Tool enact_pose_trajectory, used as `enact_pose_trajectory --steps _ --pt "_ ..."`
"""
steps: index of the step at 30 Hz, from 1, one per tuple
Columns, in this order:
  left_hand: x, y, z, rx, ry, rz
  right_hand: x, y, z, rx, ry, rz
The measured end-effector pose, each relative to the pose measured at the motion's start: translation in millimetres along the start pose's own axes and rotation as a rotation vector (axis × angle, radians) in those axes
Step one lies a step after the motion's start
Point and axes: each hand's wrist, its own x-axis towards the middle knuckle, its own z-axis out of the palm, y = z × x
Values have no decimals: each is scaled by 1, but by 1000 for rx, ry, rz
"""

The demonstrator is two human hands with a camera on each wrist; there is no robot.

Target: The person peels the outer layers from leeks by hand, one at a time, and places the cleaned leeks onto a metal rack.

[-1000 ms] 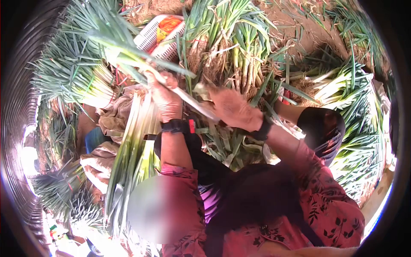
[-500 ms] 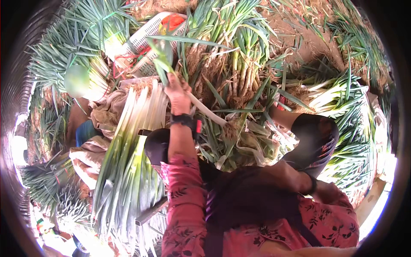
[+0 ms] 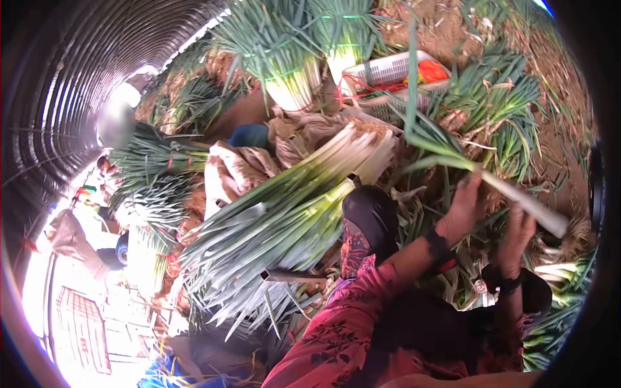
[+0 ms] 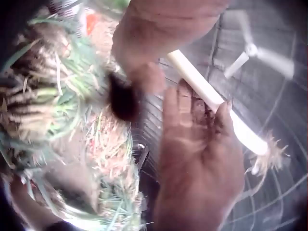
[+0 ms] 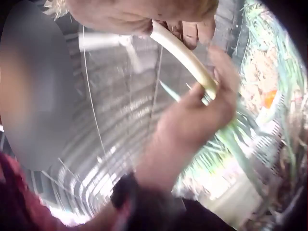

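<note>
A single large green onion slants across in front of the person, green leaves up to the left and white stalk down to the right. The left hand pinches it where leaves meet stalk; thumb and finger close round it in the right wrist view. Lower on the white stalk, the right hand holds it between thumb and fingers. Stringy roots hang from the stalk's end in the left wrist view, beyond the right hand.
A pile of cleaned green onions lies left of the person's knee, with a metal bar sticking out below. Tied bundles stand behind, beside a white basket with orange and red items. Loose onions with roots lie at right.
The right hand went from the root end down to the lap, then back up onto the stalk. The left hand keeps its hold throughout. The head view has swung left.
</note>
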Motion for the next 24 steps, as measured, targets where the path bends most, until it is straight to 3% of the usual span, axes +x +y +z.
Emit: enact_pose_trajectory --steps 1,3,5,6,7,9,10,11,13,14,15,16,17,18,21,23,24 --pt "-16 12 0 244 -188 -96 17 -21 3 143 64 -62" --pt "-35 24 6 761 -289 150 41 -31 -13 377 75 -53" --pt "-56 36 17 1288 -94 1044 59 -38 -35 487 30 -28" --pt "-65 45 20 1429 -196 974 64 -49 -37 511 58 -10" --pt "-71 32 21 1393 -199 963 69 -59 -38 531 90 5" --pt "-84 10 26 1132 -441 560 73 -86 -32 581 -7 -17" --pt "-90 0 30 933 -464 429 73 -101 -25 628 -98 -33" --pt "-88 -5 32 930 -473 435 71 -115 -17 624 -97 -43" --pt "-88 -17 27 983 -314 394 59 -152 7 623 -49 -114" --pt "-86 -8 28 1016 -241 584 52 -172 23 589 -4 -167" --pt "-82 7 29 962 -133 595 46 -187 35 475 80 -265" --pt "-102 58 60 818 -77 698 48 -185 33 322 -12 -432" --pt "-95 89 58 843 -32 978 48 -177 30 162 -112 -582" --pt "-103 122 55 921 135 965 45 -169 28 171 -190 -545" --pt "-124 247 62 996 241 1598 44 -122 24 131 -367 -314" --pt "-150 312 71 1010 381 1858 47 -72 30 255 -400 -157" --pt "-171 370 48 1398 430 1971 47 -50 31 215 -426 -79"
